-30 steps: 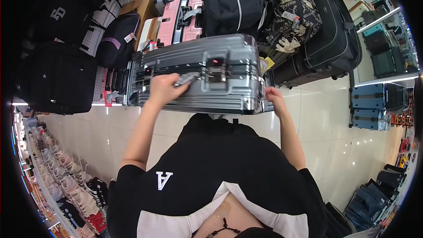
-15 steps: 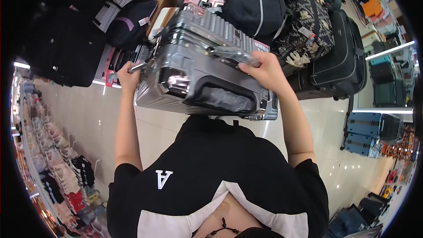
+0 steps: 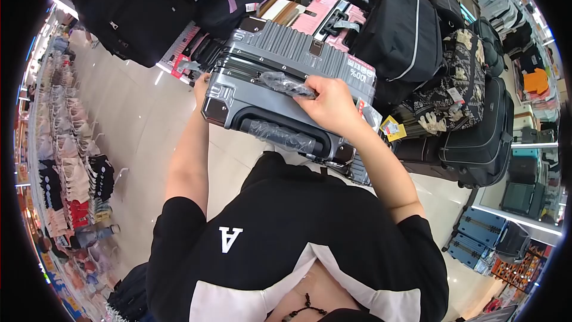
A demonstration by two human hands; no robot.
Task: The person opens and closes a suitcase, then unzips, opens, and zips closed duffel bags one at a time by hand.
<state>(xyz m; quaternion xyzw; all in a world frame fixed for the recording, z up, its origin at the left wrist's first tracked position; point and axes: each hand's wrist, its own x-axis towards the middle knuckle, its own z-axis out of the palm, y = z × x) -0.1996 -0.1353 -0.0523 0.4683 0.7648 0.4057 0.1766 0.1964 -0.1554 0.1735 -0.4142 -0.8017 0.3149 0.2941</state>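
A grey ribbed hard-shell suitcase (image 3: 271, 98) is in front of my body, tilted so its ribbed face and handle side both show. My right hand (image 3: 328, 101) is closed around its carry handle (image 3: 283, 83), which is wrapped in clear plastic. At the suitcase's left end, my left hand (image 3: 202, 88) holds the side edge; its fingers are mostly hidden behind the corner. The telescopic handle (image 3: 280, 134), also plastic-wrapped, lies in the recess nearest me. A red and white label is on the ribbed face.
Black bags (image 3: 393, 33), a pink suitcase (image 3: 319, 15) and a patterned duffel bag (image 3: 456, 89) crowd the far side and right. A large black bag (image 3: 134, 9) stands at upper left. Clothes racks (image 3: 74, 167) line the left; blue suitcases (image 3: 476, 235) stand at right.
The suitcase has tilted, showing more of its ribbed face and label. My left hand has come in against its left end. The surrounding bags have shifted rightward in view.
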